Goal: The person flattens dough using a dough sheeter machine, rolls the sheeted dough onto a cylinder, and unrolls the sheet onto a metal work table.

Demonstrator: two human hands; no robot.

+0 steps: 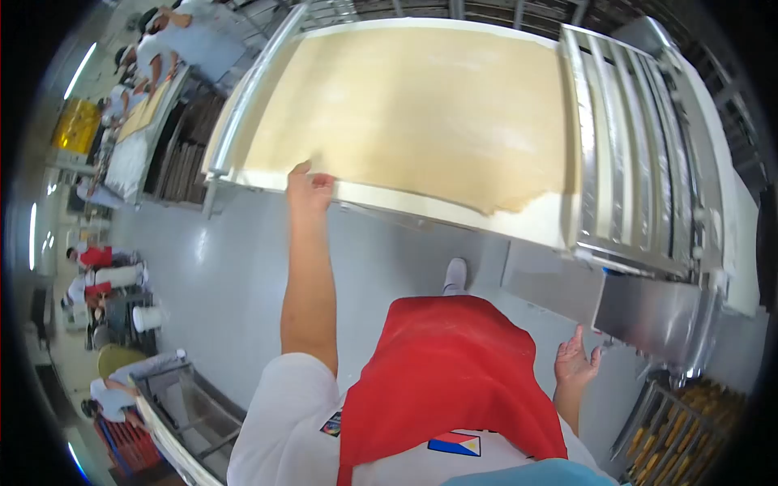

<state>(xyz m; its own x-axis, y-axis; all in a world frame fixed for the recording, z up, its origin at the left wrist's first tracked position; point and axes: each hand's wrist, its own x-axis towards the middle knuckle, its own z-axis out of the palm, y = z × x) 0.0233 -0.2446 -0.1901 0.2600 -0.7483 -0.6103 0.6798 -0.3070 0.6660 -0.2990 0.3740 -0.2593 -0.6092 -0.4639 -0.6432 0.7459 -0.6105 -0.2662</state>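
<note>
A wide, thin sheet of pale dough [421, 105] lies flat on the white conveyor belt [381, 197] in front of me. Its near right edge is ragged. My left hand [309, 190] is at the sheet's near left edge, fingers partly bent and apart. Whether the fingertips touch the dough I cannot tell. Low on the right, my right hand [575, 364] is held palm up with its fingers spread and nothing in it. It is just below the corner of a metal box [648, 316] under the machine.
Metal rollers [628, 146] cross the belt's right end, and a metal bar [258, 89] crosses its left end. A rack [681, 429] with long brown pieces stands lower right. At left are a metal cart [194, 405] and several people, some at another table [146, 138].
</note>
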